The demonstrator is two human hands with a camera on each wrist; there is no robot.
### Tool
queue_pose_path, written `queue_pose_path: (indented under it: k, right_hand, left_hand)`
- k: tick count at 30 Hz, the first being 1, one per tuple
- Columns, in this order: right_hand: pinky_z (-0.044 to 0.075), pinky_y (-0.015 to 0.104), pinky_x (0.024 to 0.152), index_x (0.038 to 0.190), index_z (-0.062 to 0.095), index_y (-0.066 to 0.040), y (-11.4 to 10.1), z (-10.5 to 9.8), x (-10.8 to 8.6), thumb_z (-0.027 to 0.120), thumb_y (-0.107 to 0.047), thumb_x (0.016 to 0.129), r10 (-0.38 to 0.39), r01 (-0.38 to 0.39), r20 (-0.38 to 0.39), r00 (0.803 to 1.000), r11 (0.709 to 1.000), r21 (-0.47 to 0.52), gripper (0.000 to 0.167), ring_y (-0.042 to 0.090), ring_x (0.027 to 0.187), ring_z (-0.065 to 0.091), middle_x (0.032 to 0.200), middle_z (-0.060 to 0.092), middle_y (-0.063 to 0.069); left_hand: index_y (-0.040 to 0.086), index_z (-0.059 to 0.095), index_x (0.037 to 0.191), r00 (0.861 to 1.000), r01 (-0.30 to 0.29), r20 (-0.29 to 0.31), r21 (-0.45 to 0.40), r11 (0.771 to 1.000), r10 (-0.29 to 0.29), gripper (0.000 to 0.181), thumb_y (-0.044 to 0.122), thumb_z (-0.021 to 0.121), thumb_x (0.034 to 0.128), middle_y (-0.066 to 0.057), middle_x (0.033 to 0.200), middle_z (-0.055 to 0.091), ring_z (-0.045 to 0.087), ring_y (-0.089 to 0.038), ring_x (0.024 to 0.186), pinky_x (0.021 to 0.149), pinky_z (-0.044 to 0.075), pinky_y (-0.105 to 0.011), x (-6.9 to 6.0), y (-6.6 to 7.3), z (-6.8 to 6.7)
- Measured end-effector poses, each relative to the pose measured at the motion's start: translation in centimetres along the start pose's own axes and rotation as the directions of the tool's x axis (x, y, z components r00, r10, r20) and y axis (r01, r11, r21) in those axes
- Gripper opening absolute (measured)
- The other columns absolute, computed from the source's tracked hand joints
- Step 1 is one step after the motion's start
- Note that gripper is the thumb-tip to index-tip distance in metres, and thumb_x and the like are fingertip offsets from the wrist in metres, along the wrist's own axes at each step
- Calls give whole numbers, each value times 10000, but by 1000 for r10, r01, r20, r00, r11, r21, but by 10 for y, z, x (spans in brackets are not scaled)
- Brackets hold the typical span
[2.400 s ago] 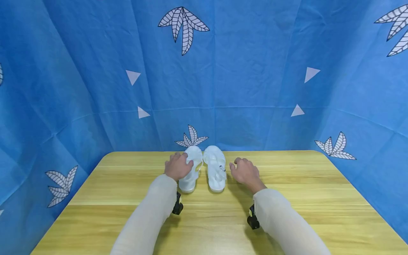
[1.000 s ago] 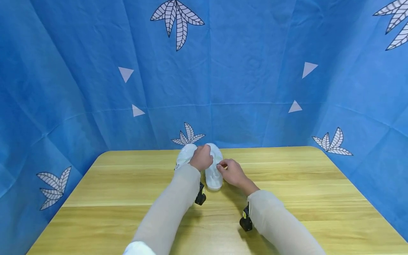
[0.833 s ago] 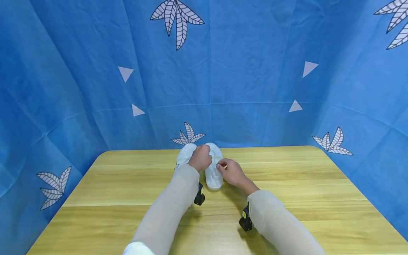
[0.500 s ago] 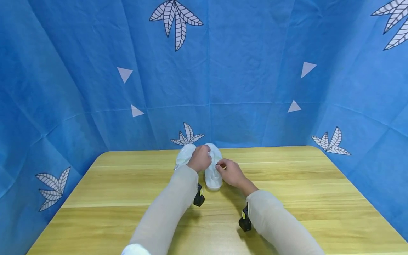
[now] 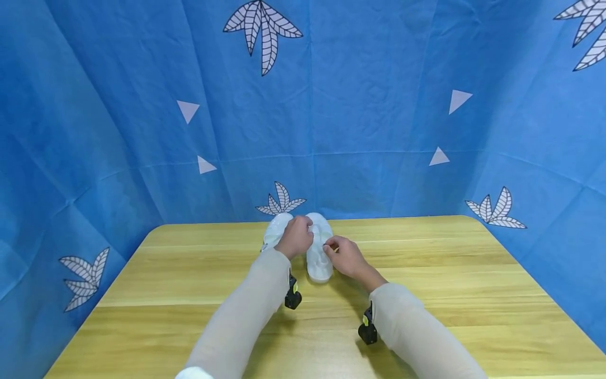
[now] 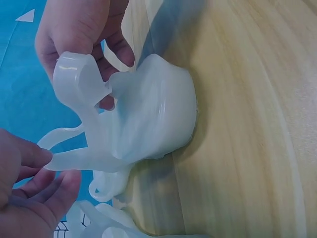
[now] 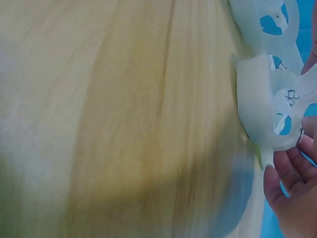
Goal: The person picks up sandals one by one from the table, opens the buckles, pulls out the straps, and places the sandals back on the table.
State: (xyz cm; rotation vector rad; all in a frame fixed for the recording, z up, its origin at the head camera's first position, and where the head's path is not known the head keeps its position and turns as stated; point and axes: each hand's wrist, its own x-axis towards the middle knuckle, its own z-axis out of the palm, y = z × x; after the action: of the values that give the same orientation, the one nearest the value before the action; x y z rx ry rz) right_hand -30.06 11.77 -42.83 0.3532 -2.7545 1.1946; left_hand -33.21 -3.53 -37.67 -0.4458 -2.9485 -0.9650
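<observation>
Two whitish, translucent jelly sandals stand side by side, heels toward me. My left hand (image 5: 298,234) reaches over the left sandal (image 5: 276,229), partly hiding it. Its thumb and fingers pinch a strap (image 6: 69,158) of the right sandal (image 5: 320,271), as the left wrist view shows. At that sandal's right side, my right hand (image 5: 347,258) holds its strap near a small dark buckle part, with thumb and fingers curled. The right sandal's heel (image 7: 253,94) rests on the table. Exactly what lies between my right fingertips is partly hidden.
The sandals are near the far edge of a wood-grain table (image 5: 189,284). A blue curtain (image 5: 379,131) with white leaf and triangle prints hangs behind and at both sides. A small black camera is strapped to each wrist.
My left hand has moved right, from the left sandal to the right sandal's strap. My right hand has moved left onto the right sandal. Over the last second both hands stay nearly still.
</observation>
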Motion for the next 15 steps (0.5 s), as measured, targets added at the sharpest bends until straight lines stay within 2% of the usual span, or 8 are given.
queue_pose_path:
  k: [3, 8, 15]
  right_hand:
    - [506, 343, 735, 1030, 642, -31, 0, -1, -3, 566, -174, 936, 4, -4, 11, 1000, 1000, 8, 188, 193, 828, 603, 975, 657, 75]
    - [503, 326, 728, 1020, 644, -50, 1, -2, -6, 564, -188, 941, 0, 0, 16, 1000, 1000, 4, 178, 172, 814, 602, 960, 657, 58]
    - [498, 334, 744, 1040, 640, -46, 2, -4, -13, 560, -184, 945, 11, -12, 30, 999, 1000, 15, 185, 168, 821, 593, 957, 649, 48]
  left_hand:
    - [-42, 573, 1218, 1000, -3, -4, -38, 999, 3, 327, 36, 525, 904, -151, 1086, 585, 552, -240, 990, 888, 478, -376, -3, -2, -1]
    - [-30, 587, 1196, 1000, 6, -19, -101, 995, -8, 307, 30, 537, 900, -131, 1051, 598, 552, -230, 969, 858, 482, -366, -8, -5, -1]
    - [-32, 604, 1154, 999, -17, -37, -118, 993, 12, 294, 20, 550, 870, -119, 1004, 607, 548, -220, 916, 827, 481, -352, -15, -7, -2]
